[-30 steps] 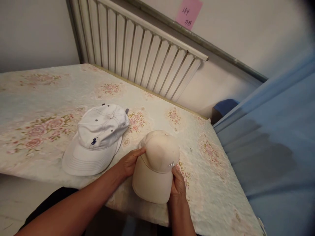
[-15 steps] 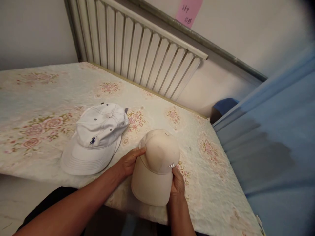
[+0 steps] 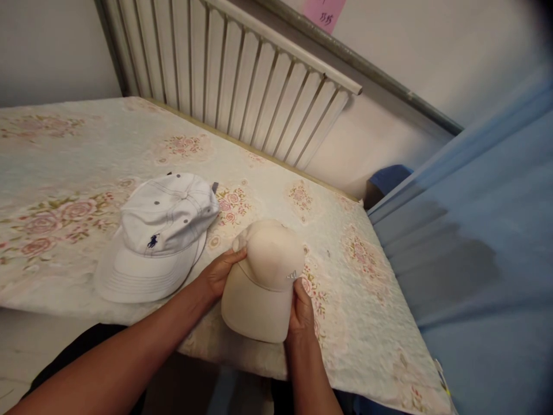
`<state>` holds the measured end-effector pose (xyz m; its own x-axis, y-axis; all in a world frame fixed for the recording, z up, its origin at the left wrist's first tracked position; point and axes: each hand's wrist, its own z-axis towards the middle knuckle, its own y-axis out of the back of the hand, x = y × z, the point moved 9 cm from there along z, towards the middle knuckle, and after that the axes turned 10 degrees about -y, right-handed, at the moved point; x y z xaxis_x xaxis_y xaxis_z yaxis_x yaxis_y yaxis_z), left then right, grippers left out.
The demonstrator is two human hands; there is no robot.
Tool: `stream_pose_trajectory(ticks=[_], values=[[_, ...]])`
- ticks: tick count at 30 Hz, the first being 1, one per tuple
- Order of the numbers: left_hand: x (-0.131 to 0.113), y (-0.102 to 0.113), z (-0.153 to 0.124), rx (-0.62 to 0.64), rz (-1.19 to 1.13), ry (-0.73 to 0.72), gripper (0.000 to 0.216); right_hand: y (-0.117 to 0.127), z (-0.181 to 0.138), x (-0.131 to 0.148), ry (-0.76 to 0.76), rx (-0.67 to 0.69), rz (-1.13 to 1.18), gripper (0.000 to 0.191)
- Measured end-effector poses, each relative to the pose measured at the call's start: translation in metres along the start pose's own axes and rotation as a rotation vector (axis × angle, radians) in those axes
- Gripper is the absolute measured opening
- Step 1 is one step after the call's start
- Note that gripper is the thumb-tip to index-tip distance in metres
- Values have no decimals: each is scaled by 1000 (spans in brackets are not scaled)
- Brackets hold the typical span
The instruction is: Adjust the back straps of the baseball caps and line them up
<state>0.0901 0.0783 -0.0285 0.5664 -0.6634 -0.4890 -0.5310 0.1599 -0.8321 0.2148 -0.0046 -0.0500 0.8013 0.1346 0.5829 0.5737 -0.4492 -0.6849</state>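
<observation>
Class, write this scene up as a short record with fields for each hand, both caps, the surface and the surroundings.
Left hand: holds one side of the cream cap
Right hand: holds its other side, near a silvery mark
Cream cap: brim on its near side
White cap: left of the cream cap, dark emblem on its front
Surface: floral cover; the white cap rests on it
Surroundings: radiator, pink note, blue curtain
</observation>
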Motion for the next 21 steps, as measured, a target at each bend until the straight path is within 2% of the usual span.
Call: stream_pose_trajectory(ticks=[4, 9, 12, 17, 21], values=[[-8, 3, 1, -58, -41, -39, 48, 1, 0, -2, 44, 8, -79, 43], [-21, 10, 4, -174, -84, -109, 52, -1, -1, -18, -6, 34, -47, 42], [-26, 8, 3, -195, -111, -125, 49, -12, -7, -24, -21, 105, -17, 44], [-34, 8, 2, -210, -118, -174, 47, -39, -27, -33, -136, 258, -19, 64], [-33, 8, 5, -185, -93, -188, 44, -51, -36, -38, -136, 290, -91, 60]])
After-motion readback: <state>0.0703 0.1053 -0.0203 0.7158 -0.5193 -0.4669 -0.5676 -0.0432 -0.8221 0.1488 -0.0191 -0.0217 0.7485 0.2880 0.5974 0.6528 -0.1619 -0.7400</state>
